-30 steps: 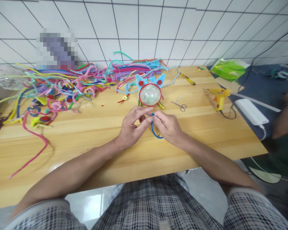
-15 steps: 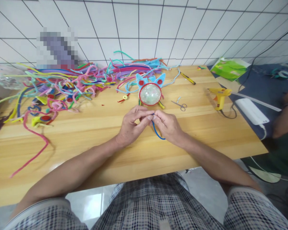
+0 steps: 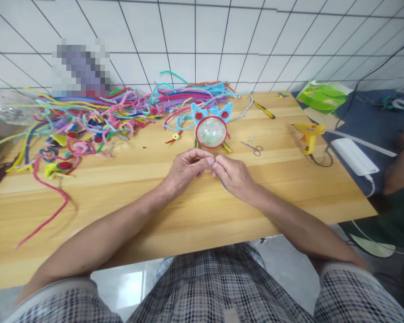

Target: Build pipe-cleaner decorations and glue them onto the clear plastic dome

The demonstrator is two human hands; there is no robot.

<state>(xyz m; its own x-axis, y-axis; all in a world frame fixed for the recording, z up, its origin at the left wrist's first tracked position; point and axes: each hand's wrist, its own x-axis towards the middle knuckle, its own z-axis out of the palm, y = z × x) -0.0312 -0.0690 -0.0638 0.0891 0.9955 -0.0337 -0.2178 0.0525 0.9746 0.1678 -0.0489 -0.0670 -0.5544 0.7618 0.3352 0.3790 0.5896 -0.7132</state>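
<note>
A blue pipe cleaner (image 3: 224,184) shows as a short piece below my right hand (image 3: 234,174); the rest of it is hidden by the fingers. My right hand is closed in a pinch on it. Fingertip to fingertip with it, my left hand (image 3: 190,169) is closed too, thumb against forefinger, at the same spot. Just beyond the hands stands a clear round ball (image 3: 211,132) with a red rim, blue pointed ears with red dots, and yellow-green pieces beneath. Small scissors (image 3: 256,149) lie to the right of it.
A tangled heap of coloured pipe cleaners (image 3: 121,112) covers the table's back left. A yellow utility knife (image 3: 264,110) and a yellow glue gun (image 3: 309,137) with a cord lie to the right. Beyond the right edge are a white power strip (image 3: 354,156) and another person's arm (image 3: 402,161).
The blue pipe cleaner's loose end, which curved out below my right hand, is now mostly hidden behind it. My fingers have shifted slightly and remain together.
</note>
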